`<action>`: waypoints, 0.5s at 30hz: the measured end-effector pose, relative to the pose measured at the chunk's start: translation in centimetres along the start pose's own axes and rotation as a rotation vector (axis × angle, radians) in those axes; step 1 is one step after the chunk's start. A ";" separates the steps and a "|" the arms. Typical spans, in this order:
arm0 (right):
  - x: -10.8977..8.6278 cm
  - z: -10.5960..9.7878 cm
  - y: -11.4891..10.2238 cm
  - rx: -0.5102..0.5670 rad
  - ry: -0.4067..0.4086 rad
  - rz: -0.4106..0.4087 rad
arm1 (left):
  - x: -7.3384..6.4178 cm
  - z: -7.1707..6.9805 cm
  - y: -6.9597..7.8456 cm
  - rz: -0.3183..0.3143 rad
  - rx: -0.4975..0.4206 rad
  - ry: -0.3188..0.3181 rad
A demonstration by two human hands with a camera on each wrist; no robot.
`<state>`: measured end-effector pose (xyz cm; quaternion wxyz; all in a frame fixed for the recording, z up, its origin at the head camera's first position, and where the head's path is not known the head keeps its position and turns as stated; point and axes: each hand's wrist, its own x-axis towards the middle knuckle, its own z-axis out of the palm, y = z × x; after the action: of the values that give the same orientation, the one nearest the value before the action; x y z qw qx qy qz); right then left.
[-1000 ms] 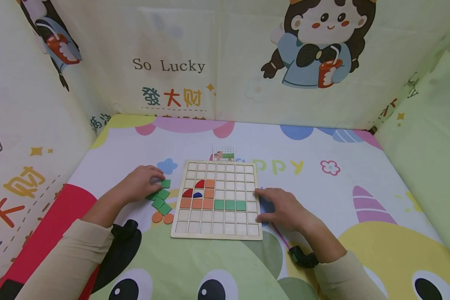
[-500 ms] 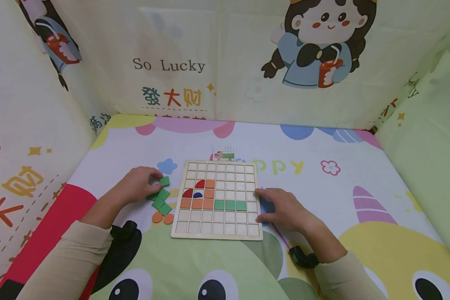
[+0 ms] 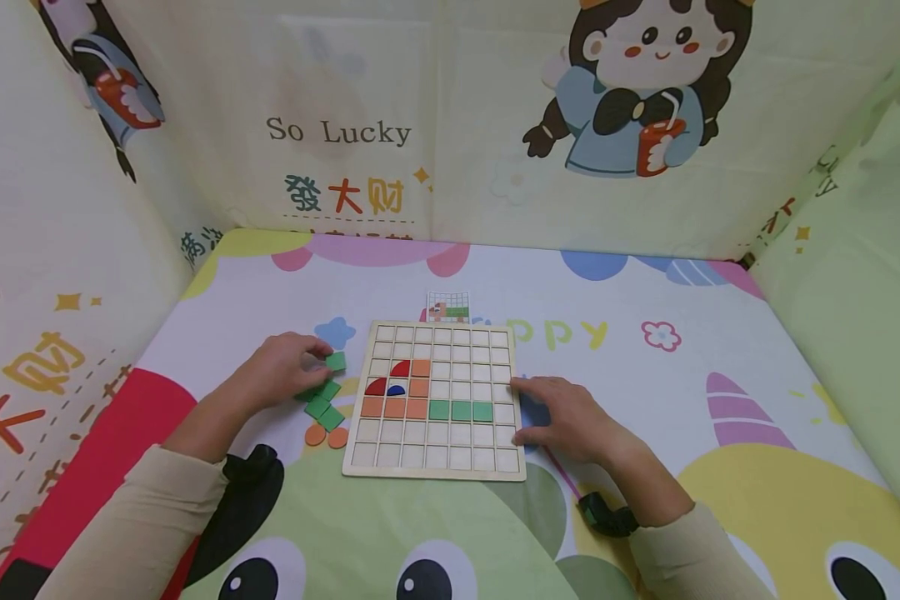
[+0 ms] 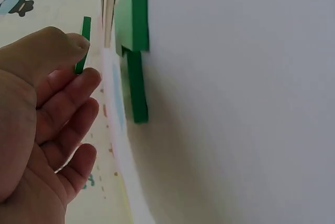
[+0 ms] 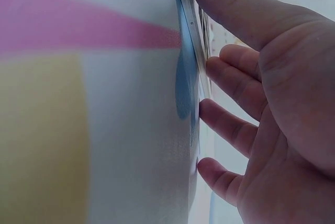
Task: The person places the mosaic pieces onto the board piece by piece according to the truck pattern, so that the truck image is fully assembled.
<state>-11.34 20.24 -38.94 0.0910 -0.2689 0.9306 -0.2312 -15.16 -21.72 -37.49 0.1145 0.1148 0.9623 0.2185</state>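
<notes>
- Green: one square tile (image 3: 336,361) sits between thumb and forefinger of my left hand (image 3: 287,369), just left of the gridded board (image 3: 435,477); the left wrist view shows it pinched edge-on, apart from the pile.
- To do this lift well, I judge a light grip on the tile's edges is best, so that it doesn't twist, with my other fingertips held above the loose green tiles (image 3: 331,417) on the near side.
- My right hand (image 3: 567,414) rests thumb and fingertips against the board's right edge, fingers relaxed and curled round nothing; steady, gentle pressure should brace the board without skewing it.
- On the board, a row of green squares (image 3: 461,411) lies to the right of orange squares (image 3: 419,387), with two red pieces (image 3: 401,368) and a blue half-round (image 3: 396,390) to the left.
- In the way: the loose tiles sit close under my left fingers, and the board's rim and grid ridges could catch a tilted tile.
- Two orange discs (image 3: 315,435) lie nearer me than the loose tiles; a small printed card (image 3: 447,307) lies just beyond the board's far edge.
</notes>
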 end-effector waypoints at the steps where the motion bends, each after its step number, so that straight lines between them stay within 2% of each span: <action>1: 0.0 0.0 0.0 0.000 0.000 0.000 | 0.0 0.0 0.2 0.008 0.000 0.000; 15: 0.0 0.0 0.1 -0.001 0.005 -0.008 | -0.5 0.2 4.0 0.122 0.001 -0.014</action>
<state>-11.34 20.30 -39.02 0.0877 -0.2722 0.9298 -0.2317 -13.93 -18.27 -35.77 0.1076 0.1746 0.9528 0.2239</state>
